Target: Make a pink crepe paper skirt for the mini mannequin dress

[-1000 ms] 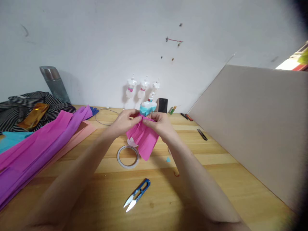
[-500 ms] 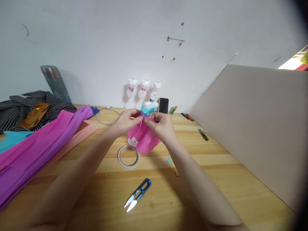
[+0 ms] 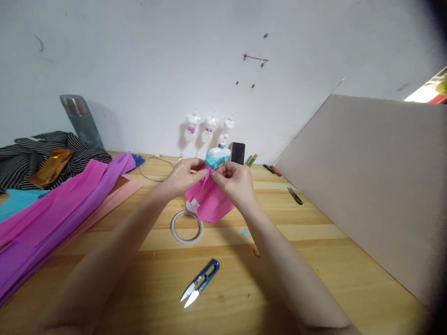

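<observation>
Looks like light, soft, easily torn pink paper [image 3: 214, 204], hanging above the surface [image 3: 345, 274] just below the blue wrap [image 3: 216, 161], best taken by its top edge, where pinched by left hand [image 3: 183, 175] and right hand [image 3: 240, 182].

Two Hands Pinch Side by Side

The bare left forearm [image 3: 129, 242] and right forearm [image 3: 282, 256] reach forward, slanting inward from the lower edge. Left hand [image 3: 186, 176] and right hand [image 3: 238, 182] are close together, each pinching thumb against fingers. The thumbs [image 3: 200, 175] point toward each other, tips nearly touching; the right hand's fingers [image 3: 231, 168] curl.
</observation>
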Demonstrator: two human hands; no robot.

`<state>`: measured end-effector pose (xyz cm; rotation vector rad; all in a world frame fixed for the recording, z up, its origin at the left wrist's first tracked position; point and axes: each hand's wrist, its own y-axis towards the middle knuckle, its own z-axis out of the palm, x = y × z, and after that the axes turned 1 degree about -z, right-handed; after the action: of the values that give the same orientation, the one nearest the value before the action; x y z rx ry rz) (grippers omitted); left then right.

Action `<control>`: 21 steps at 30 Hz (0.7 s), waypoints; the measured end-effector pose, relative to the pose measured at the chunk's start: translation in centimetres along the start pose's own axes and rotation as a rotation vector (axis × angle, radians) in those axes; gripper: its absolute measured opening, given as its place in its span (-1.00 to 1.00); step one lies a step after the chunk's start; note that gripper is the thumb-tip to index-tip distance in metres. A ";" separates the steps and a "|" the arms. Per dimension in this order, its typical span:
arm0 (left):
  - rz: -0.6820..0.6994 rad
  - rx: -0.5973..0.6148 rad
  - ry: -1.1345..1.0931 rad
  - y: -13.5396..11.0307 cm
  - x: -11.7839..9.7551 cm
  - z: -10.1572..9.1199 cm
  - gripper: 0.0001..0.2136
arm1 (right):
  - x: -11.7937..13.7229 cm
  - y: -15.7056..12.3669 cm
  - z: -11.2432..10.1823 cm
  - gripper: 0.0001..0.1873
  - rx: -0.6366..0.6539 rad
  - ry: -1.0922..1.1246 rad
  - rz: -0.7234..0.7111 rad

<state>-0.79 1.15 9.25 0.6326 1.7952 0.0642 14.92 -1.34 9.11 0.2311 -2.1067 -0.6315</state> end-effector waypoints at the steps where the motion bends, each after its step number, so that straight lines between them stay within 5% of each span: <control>1: 0.001 -0.001 -0.004 0.0 0.0 0.0 -0.80 | 0.0 0.0 0.0 -0.77 -0.001 -0.002 0.004; 15: -0.021 -0.017 -0.036 -0.1 0.1 0.0 -0.81 | 0.4 0.9 -0.1 -0.73 0.041 0.024 0.155; 21: -0.011 -0.024 -0.023 -0.1 -0.1 0.0 -0.77 | 0.1 0.9 -0.1 -0.73 0.055 0.028 0.114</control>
<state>-0.79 1.00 9.31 0.6043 1.7728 0.0703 15.02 -0.64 9.74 0.1485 -2.0957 -0.5008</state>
